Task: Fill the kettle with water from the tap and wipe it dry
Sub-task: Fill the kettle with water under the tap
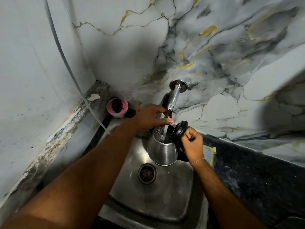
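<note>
Left hand (pixel 149 117) on tap (pixel 173 100) | right hand (pixel 192 144) grips kettle (pixel 162 151)

Head view, steeply down over sink (pixel 158 200)

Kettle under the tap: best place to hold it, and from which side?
The black handle on the kettle's right, approached from the right, as the right hand grips it now. The steel body is smooth, rounded and tapering, the hinged lid stands open at the handle side, and water runs into the mouth, so top and left stay clear.
</note>
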Available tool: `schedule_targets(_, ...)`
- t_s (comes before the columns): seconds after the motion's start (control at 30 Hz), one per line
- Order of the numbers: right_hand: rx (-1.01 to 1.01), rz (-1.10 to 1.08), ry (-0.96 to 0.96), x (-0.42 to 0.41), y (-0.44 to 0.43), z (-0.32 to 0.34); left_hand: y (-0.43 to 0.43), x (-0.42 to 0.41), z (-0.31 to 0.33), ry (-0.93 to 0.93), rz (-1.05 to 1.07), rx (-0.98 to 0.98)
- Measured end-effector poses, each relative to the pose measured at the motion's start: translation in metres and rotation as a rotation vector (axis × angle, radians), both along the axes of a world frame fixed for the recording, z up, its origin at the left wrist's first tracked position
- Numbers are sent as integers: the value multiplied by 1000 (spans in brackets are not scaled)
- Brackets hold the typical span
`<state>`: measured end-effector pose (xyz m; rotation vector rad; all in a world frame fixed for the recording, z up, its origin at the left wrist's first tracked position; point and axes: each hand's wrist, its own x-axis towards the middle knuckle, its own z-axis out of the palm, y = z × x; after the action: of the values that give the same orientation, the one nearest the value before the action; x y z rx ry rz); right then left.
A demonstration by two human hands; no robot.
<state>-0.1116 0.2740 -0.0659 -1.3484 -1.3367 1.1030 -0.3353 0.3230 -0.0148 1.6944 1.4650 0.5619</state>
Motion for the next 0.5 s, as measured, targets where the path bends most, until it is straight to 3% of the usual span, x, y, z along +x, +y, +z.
schedule_targets(0.33,8,4,33,-3,-4,9,-17,40,-3,437,293,250)
schedule_targets(0.5,39,-34,44,10,-18,16,-31,53,-3,448,404,222)
